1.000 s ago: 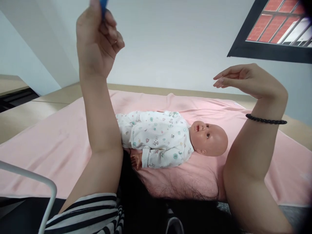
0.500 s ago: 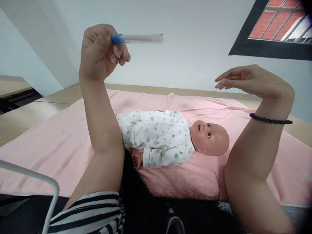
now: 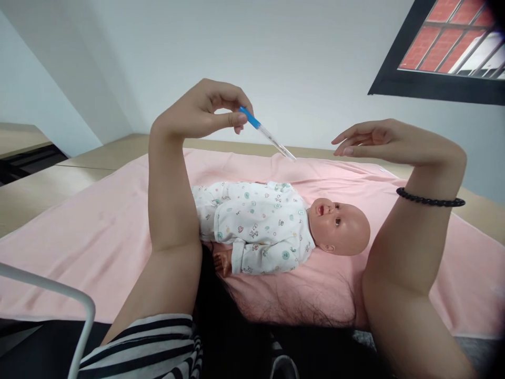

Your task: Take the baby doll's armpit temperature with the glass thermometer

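My left hand (image 3: 215, 108) pinches the blue end of a thermometer (image 3: 272, 138), which looks like a clear tube with faint markings inside. Its clear end slants down to the right, above the blanket. My right hand (image 3: 389, 141) is raised on the other side with its fingers stretched out, loosely bent and holding nothing. A gap separates it from the thermometer's tip. Below both hands a baby doll (image 3: 260, 221) lies on its back in white printed clothes, head to the right, mouth open. My left forearm hides its legs.
A pink blanket (image 3: 94, 226) covers much of the wooden surface (image 3: 74, 181). Behind stands a pale wall (image 3: 284, 68), with a dark-framed window (image 3: 442, 87) at upper right. A white metal rail (image 3: 51, 287) curves up at lower left. Dark hair hangs at the bottom centre.
My left hand has come down and to the right, and the thermometer has tipped from level to slanting downward. My right hand has shifted slightly left and lower. The doll lies still.
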{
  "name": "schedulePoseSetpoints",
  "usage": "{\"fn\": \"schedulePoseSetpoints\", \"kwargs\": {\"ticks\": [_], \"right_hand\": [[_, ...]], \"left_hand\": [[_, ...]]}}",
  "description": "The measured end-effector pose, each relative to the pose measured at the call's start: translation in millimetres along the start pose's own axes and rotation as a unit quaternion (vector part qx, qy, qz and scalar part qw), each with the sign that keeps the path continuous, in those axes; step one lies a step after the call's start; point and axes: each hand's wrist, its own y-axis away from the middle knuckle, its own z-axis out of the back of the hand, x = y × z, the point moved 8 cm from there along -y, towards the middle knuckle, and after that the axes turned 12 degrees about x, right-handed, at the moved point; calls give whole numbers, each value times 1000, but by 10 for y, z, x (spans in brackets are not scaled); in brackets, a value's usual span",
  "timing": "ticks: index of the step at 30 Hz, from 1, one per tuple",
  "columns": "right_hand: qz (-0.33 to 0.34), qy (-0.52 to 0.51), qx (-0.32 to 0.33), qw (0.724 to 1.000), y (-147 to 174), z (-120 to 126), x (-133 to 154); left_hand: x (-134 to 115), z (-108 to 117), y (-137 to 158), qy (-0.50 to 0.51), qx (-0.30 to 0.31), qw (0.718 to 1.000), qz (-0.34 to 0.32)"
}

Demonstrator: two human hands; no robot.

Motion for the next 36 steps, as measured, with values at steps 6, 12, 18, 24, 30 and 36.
{"fn": "schedulePoseSetpoints", "kwargs": {"ticks": [6, 12, 18, 24, 30, 36], "right_hand": [[39, 29, 6, 999, 33, -74, 222], [65, 123, -19, 990, 131, -232, 635], [129, 153, -91, 976, 217, -416, 1154], [134, 114, -151, 973, 215, -438, 1349], [177, 133, -233, 947, 242, -384, 1482], [147, 222, -289, 920, 219, -413, 1480]], "left_hand": [[-289, -174, -114, -47, -22, 998, -20], [-630, -328, -224, -72, -47, 995, -49], [-946, -392, -229, -141, -114, 981, -62], [-1115, -432, -195, -200, -138, 969, -53], [-1171, -367, -135, -220, -188, 957, -23], [-1166, -351, -109, -233, -195, 952, -25]]}}
